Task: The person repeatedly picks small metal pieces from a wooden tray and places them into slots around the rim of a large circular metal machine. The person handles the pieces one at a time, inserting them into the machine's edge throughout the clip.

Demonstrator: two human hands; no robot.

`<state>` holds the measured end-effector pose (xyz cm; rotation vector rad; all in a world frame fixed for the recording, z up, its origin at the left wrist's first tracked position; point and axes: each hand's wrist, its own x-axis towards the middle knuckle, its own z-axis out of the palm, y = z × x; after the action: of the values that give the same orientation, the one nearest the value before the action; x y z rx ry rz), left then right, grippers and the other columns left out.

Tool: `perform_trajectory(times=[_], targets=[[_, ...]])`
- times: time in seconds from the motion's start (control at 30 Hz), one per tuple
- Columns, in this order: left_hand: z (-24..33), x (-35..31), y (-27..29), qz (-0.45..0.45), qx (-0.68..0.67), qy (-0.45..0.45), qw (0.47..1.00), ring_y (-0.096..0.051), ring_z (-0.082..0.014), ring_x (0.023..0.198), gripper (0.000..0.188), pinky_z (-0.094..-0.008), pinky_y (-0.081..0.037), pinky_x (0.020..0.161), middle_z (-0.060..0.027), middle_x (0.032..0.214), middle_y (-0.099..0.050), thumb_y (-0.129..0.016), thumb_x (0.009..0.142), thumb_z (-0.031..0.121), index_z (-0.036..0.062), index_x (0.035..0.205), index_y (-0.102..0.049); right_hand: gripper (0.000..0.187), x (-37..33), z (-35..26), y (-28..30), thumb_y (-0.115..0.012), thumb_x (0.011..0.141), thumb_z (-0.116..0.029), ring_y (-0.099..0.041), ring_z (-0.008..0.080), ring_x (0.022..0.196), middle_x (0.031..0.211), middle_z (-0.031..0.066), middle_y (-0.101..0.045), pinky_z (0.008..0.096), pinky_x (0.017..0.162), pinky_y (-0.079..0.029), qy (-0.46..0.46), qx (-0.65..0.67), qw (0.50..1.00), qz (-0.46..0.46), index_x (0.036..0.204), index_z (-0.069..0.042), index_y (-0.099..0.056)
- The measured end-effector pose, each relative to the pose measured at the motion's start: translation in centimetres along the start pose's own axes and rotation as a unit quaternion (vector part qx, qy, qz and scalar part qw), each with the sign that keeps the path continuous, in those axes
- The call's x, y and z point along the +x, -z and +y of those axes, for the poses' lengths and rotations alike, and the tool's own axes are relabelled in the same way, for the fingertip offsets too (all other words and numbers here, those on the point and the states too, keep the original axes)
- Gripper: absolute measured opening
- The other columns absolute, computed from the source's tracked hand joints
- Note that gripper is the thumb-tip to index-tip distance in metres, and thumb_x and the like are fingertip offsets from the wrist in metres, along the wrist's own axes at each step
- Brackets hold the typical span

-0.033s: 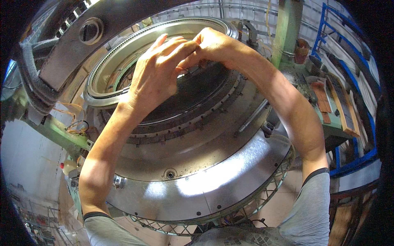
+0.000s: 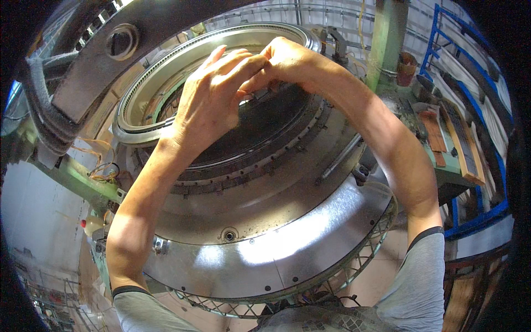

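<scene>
My left hand (image 2: 213,91) and my right hand (image 2: 287,62) meet over a large round metal machine, above the far part of its dark inner drum (image 2: 265,122). The left index finger and thumb are pinched close to the right fingertips, while its other fingers stretch forward, slightly bent. My right hand is bent at the wrist, its fingers pressed together. Whatever lies between the fingertips is hidden. A small shiny bit shows by the left thumb, too small to name. Behind both hands runs a pale metal ring (image 2: 138,99) with a finely toothed rim.
A wide polished metal skirt (image 2: 265,252) curves between me and the drum. Overhead at the left slants a dark machine arm (image 2: 99,72). A green post (image 2: 385,44) rises at the back right, near a blue rack (image 2: 470,221) and a wood-framed board (image 2: 463,144).
</scene>
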<state>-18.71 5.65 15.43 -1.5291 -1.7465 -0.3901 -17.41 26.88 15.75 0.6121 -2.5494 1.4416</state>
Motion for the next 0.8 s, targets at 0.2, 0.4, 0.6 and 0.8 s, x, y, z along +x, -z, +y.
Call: perform_trajectory(times=[0.2, 0.4, 0.6, 0.8], targets=[[0.0, 0.3, -0.5, 0.0, -0.012, 0.005, 1.0, -0.068, -0.0387, 0.109, 0.08, -0.0524, -0.047, 0.113, -0.0156, 0.122, -0.068, -0.065, 0.073, -0.014, 0.0145, 0.147, -0.055, 0.023, -0.2, 0.3, 0.6, -0.091, 0.074, -0.024, -0.06, 0.0086, 0.065, 0.073, 0.0009, -0.071, 0.0261, 0.058, -0.047, 0.003, 0.021, 1.0, -0.017, 0.082, -0.005, -0.081], [0.2, 0.7, -0.8, -0.003, -0.02, 0.009, 1.0, -0.067, -0.0381, 0.108, 0.073, -0.0475, -0.051, 0.105, -0.0155, 0.12, -0.069, -0.066, 0.073, -0.013, 0.0102, 0.141, -0.058, 0.021, -0.3, 0.6, 0.8, -0.09, 0.075, -0.021, -0.061, 0.0091, 0.068, 0.075, 0.0006, -0.072, 0.0266, 0.061, -0.047, -0.003, 0.022, 1.0, -0.014, 0.086, -0.005, -0.081], [0.6, 0.8, -1.1, 0.004, -0.049, 0.044, 0.998, -0.065, -0.0371, 0.108, 0.064, -0.0454, -0.054, 0.094, -0.0155, 0.116, -0.07, -0.069, 0.072, -0.011, 0.008, 0.133, -0.062, 0.018, -0.6, 0.6, 0.9, -0.087, 0.076, -0.017, -0.061, 0.01, 0.067, 0.077, 0.0015, -0.073, 0.0278, 0.061, -0.048, -0.008, 0.025, 1.0, 0.008, 0.087, -0.004, -0.082], [1.1, -0.2, -1.2, -0.005, -0.089, 0.181, 0.979, -0.07, -0.0303, 0.118, 0.06, -0.039, -0.054, 0.1, -0.0164, 0.121, -0.073, -0.076, 0.076, -0.011, 0.0071, 0.131, -0.061, 0.02, -1.0, 1.2, 0.2, -0.086, 0.083, -0.018, -0.063, 0.0088, 0.07, 0.08, 0.0015, -0.075, 0.0263, 0.062, -0.049, 0.004, 0.073, 0.997, 0.023, 0.097, -0.004, -0.083]])
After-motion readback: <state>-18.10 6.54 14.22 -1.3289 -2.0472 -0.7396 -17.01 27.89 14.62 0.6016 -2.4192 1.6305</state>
